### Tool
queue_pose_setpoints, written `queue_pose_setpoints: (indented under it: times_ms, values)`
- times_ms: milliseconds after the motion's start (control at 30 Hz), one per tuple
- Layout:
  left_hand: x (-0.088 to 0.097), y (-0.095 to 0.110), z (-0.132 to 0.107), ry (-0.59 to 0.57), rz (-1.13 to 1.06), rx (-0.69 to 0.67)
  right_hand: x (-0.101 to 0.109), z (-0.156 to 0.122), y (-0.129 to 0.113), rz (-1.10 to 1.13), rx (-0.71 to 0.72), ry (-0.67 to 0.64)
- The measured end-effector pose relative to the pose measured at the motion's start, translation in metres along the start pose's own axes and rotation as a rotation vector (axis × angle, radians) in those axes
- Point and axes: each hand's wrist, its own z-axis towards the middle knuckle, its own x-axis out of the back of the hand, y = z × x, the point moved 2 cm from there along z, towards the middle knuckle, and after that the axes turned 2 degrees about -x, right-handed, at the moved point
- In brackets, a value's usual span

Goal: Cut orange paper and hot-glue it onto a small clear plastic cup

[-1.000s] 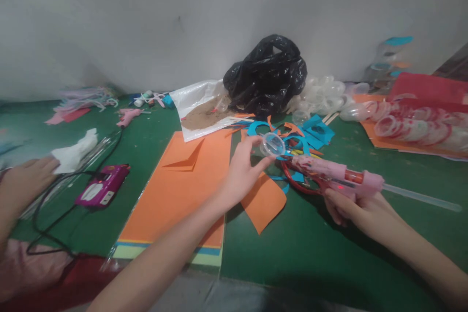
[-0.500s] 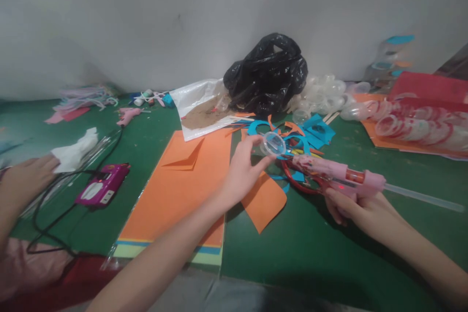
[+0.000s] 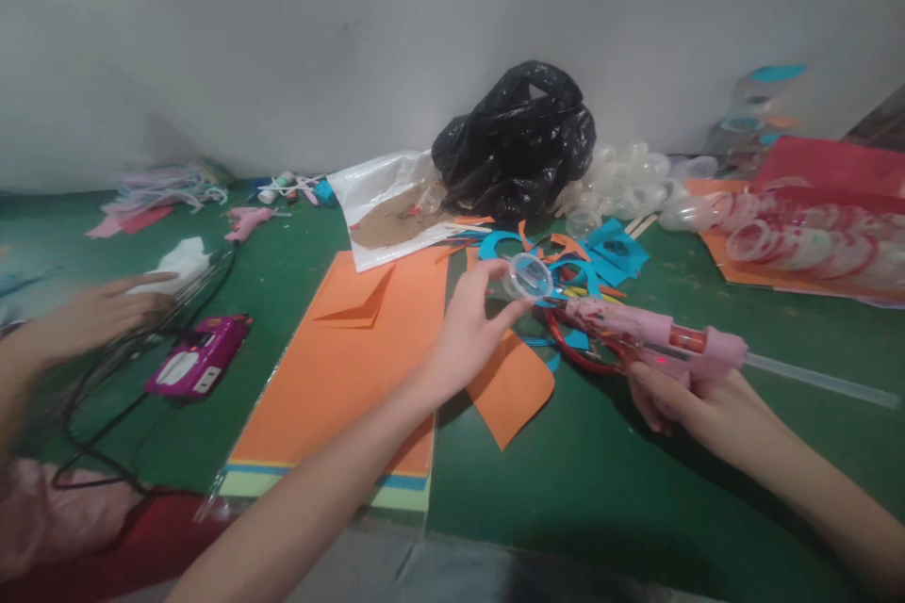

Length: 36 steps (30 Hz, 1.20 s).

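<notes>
My left hand [image 3: 472, 325] pinches a small clear plastic cup [image 3: 530, 277] between thumb and fingers, its round rim tilted up. Wrapped round the handle of a pink hot glue gun [image 3: 679, 344] is my right hand [image 3: 682, 400]. The gun's nozzle points left, close to the cup's rim; whether they touch I cannot tell. A red light glows on its side and a long glue stick [image 3: 820, 382] sticks out of the back. Beneath my left hand lie orange paper sheets [image 3: 339, 386] and a loose orange piece [image 3: 513, 391].
A co-worker's hand [image 3: 91, 320] is at the left by a white tissue [image 3: 182, 264]. Near it sit a purple extension socket [image 3: 199, 358] with black cables and another pink glue gun [image 3: 247, 222]. Behind are a black plastic bag [image 3: 519, 141], blue paper scraps [image 3: 615, 252] and stacked cups [image 3: 820, 240].
The co-worker's hand at the left has moved right and up, and the tissue has shifted right with it. My two hands, the cup and the glue gun stay nearly still.
</notes>
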Motion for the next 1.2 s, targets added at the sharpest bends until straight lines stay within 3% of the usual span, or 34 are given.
queue_pose_setpoints:
  times_ms: [667, 900, 1100, 1200]
  values:
    - [0.004, 0.003, 0.000, 0.022, 0.012, 0.012, 0.000, 0.001, -0.001, 0.023, -0.019, 0.011]
    - [0.013, 0.002, 0.005, 0.077, -0.004, -0.019, 0.009, 0.007, 0.009, 0.134, -0.088, 0.193]
    - [0.041, 0.028, 0.002, 0.106, 0.025, 0.022, 0.022, 0.013, 0.013, 0.126, -0.165, 0.378]
    - [0.056, 0.048, -0.013, 0.005, 0.103, 0.033, 0.024, 0.012, 0.006, 0.113, -0.197, 0.396]
